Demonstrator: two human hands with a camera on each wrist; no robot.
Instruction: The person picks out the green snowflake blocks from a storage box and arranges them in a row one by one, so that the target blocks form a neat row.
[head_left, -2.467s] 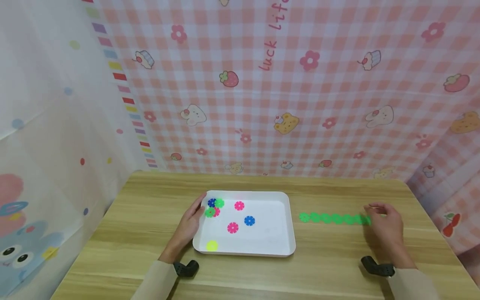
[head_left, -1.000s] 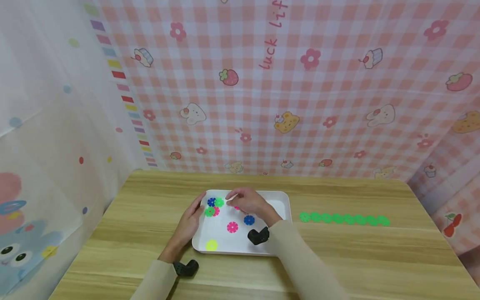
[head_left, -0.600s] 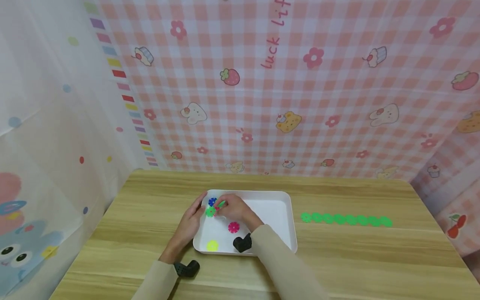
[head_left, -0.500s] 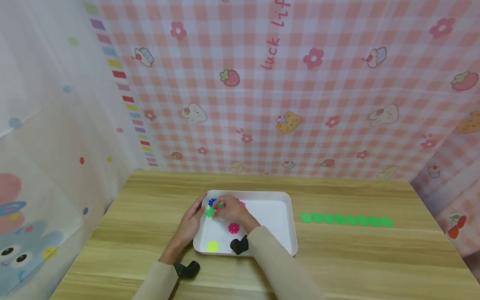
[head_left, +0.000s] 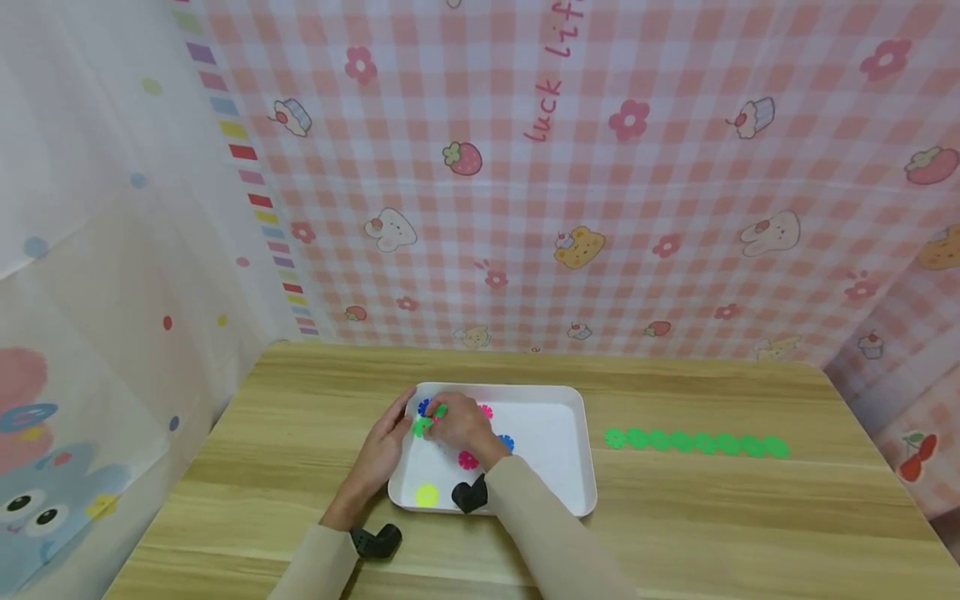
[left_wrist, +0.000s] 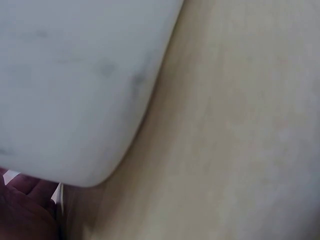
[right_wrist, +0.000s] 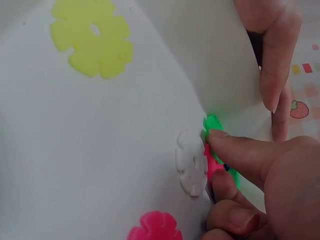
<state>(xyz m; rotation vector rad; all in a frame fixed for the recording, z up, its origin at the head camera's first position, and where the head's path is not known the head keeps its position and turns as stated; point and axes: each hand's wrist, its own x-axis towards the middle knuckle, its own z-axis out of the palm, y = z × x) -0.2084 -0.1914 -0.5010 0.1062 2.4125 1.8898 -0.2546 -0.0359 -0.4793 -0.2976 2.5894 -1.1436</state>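
My left hand (head_left: 378, 454) grips the left rim of a white tray (head_left: 536, 388), thumb over the wall. Its fingers lie along the tray's outer side; the left wrist view shows part of that hand (left_wrist: 27, 207) at the lower left corner. Inside the tray's far left corner, my right hand (head_left: 461, 422) pinches a green snowflake disc (head_left: 441, 411). Pressed close by are another green disc (head_left: 422, 427), a dark blue disc (head_left: 424, 407) and a pink disc (right_wrist: 211, 162), partly covered by fingers. A white disc (right_wrist: 191, 162) stands out beside the fingertips in the right wrist view.
Loose in the tray lie a yellow disc (head_left: 427, 495), pink discs (head_left: 468, 460) and a blue disc (head_left: 507, 442). Right of it, a straight row of green discs (head_left: 703, 442) lies on the wooden table (head_left: 712, 525). A checked cloth (head_left: 480, 200) hangs behind.
My right hand has left the right end of the green row, crossed left into the tray and come to the far left cluster, taking hold of a green disc. My left hand stays.
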